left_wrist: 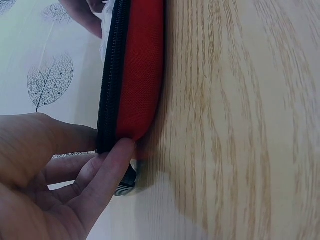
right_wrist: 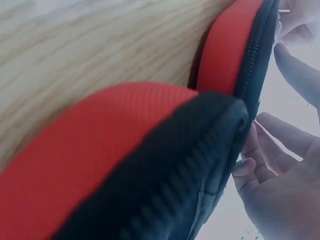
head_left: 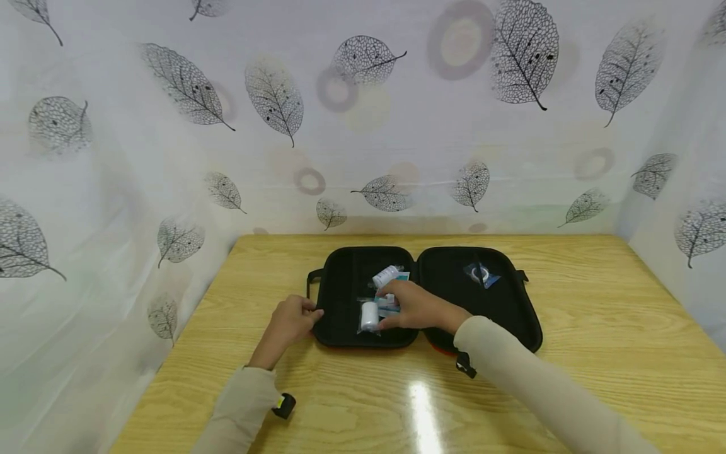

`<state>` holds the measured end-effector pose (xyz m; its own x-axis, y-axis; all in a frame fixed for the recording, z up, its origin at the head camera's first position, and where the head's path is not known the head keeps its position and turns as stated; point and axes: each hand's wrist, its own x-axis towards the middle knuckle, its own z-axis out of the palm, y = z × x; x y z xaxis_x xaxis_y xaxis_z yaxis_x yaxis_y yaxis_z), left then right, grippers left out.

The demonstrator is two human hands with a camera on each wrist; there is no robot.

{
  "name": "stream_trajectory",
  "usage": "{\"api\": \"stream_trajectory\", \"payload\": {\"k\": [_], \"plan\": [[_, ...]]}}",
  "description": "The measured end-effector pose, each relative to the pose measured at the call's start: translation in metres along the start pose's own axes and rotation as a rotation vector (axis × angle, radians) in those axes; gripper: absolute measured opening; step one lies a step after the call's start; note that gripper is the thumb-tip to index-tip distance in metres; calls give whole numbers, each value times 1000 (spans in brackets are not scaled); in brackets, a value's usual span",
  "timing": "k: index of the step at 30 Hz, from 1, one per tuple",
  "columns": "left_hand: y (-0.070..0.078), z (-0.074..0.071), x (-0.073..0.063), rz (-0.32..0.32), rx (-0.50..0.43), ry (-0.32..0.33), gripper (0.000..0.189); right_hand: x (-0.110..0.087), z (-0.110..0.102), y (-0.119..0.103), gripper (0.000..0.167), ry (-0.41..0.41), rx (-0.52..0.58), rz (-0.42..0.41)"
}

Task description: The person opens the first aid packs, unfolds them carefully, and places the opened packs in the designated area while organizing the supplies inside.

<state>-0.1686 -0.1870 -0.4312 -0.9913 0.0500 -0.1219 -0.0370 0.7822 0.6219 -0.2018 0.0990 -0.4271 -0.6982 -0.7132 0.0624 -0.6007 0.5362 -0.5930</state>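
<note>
- Left hand (head_left: 290, 319): fingers clamped on the open case's (head_left: 338, 299) edge;
- Right hand (head_left: 418, 306): fingers apart, over the case, beside a wrapped white roll (head_left: 369, 315).

I see passing room over the wooden table (head_left: 601, 315) rightward; the right hand (head_left: 416, 306) obstructs the open zippered case's (head_left: 343, 296) middle.

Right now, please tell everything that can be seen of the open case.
The case lies open on the table, two rounded halves side by side. Its outside looks red and fabric-like, with a black zipper along the rim; the inside is black. A dark handle projects at left. The left half holds wrapped white rolls, the right half a clear packet. The left hand pinches the left edge; contact by the right hand is unclear.
</note>
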Motion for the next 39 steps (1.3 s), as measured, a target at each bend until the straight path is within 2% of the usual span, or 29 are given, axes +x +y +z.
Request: {"api": "stream_trajectory", "payload": {"k": [8, 14, 25, 34, 39], "plan": [[0, 0, 0, 1, 1, 0, 29, 4, 7, -5, 65, -23, 8, 54], [-1, 2, 0, -5, -8, -1, 29, 6, 10, -6, 61, -29, 17, 81], [-1, 1, 0, -9, -1, -3, 29, 7, 14, -6, 47, 12, 36, 50], [-1, 0, 0, 7, 1, 5, 28, 4, 9, -9, 48, 16, 49, 76], [0, -1, -1, 10, -5, 3, 28, 2, 4, -6, 48, 38, 67, 60]]}}
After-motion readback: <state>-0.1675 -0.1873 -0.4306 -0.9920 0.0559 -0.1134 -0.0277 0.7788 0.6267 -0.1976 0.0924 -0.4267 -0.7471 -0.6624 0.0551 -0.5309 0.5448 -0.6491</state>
